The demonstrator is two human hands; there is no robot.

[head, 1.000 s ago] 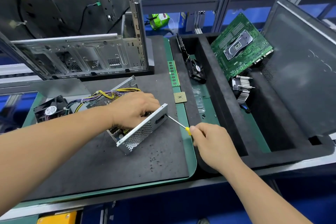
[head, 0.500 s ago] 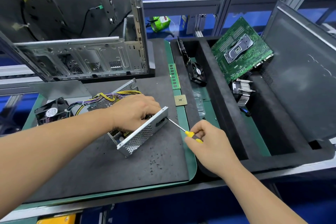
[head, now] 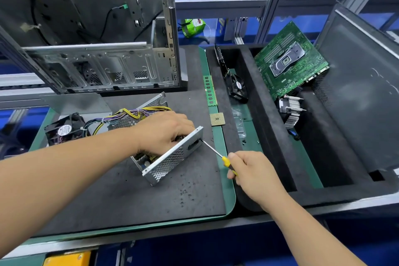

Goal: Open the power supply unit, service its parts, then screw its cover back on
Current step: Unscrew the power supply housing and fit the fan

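My left hand [head: 164,134] is curled down over the open top of the power supply unit [head: 170,155], which sits on the dark mat [head: 129,196] in front of me with its perforated end panel turned toward my right side; its cover looks to be the grey plate [head: 75,102] lying off behind it. My right hand [head: 252,170] pinches the yellow handle of the screwdriver [head: 218,153], fingers wrapped round it, and the tip meets the panel just beside the dark socket opening. I judge I am working a screw there, though the screw itself is too small to see. To do this well I should keep the shaft in line with the screw, push in as I turn, and bear down with the left so the casing cannot skid or tip
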